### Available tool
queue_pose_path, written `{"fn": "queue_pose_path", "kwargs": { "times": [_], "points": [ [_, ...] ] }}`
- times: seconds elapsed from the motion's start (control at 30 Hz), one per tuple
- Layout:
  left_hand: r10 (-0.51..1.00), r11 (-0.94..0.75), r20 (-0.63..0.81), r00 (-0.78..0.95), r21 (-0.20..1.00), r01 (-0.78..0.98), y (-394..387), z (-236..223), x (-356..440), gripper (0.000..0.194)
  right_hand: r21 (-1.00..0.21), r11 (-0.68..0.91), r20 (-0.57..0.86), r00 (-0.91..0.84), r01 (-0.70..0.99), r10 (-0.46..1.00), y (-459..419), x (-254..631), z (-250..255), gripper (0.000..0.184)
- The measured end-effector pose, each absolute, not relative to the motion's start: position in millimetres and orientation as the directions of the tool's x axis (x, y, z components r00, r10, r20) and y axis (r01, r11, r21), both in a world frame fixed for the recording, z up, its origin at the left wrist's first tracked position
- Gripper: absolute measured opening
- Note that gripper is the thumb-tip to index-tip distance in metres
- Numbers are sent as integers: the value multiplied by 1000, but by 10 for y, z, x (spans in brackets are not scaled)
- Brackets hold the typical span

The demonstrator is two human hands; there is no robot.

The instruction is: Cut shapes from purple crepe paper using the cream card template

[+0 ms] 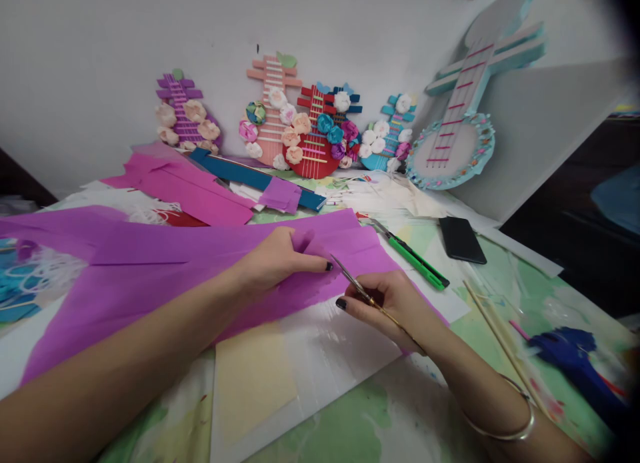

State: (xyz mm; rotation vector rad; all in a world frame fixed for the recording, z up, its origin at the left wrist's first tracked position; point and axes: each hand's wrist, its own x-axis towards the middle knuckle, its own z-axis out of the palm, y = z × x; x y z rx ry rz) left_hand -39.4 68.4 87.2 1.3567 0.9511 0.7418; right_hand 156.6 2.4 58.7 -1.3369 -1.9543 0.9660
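Note:
A large purple crepe paper sheet (165, 249) spreads under both hands. My left hand (273, 256) is closed, pinching a small folded piece of purple crepe paper (301, 240) between thumb and fingers above the sheet. In my right hand (387, 303) is a slim pair of scissors (351, 278), silver-bladed with gold handles. Their tip points up and left, close to my left thumb and the small piece; I cannot tell whether it touches the paper. The handle ends are partly hidden against my palm. Beneath lies a white board (320, 363) with a yellowish sheet (256, 376).
A green utility knife (420, 261) and black phone (463, 239) lie to the right. A blue glue gun (570, 356) and wooden stick (500, 346) are nearer. Pink paper (190, 189) and blue strips (255, 178) lie behind. Several decorated model lutes (315, 143) lean along the wall.

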Motion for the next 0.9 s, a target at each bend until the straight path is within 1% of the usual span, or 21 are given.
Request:
{"fn": "queue_pose_path", "kwargs": {
  "times": [0.2, 0.53, 0.9],
  "points": [
    [885, 102, -133, 447, 990, 93, 690, 856, -396, 21, -823, 233, 63, -324, 518, 944, 36, 1566, 576, 37],
    [881, 100, -144, 451, 988, 118, 681, 853, -400, 22, -813, 217, 57, -298, 540, 953, 37, 1566, 569, 39],
    [857, 171, -162, 489, 985, 28, 696, 847, -393, 17, -801, 205, 52, -275, 562, 960, 41, 1564, 582, 39]
  ]
}}
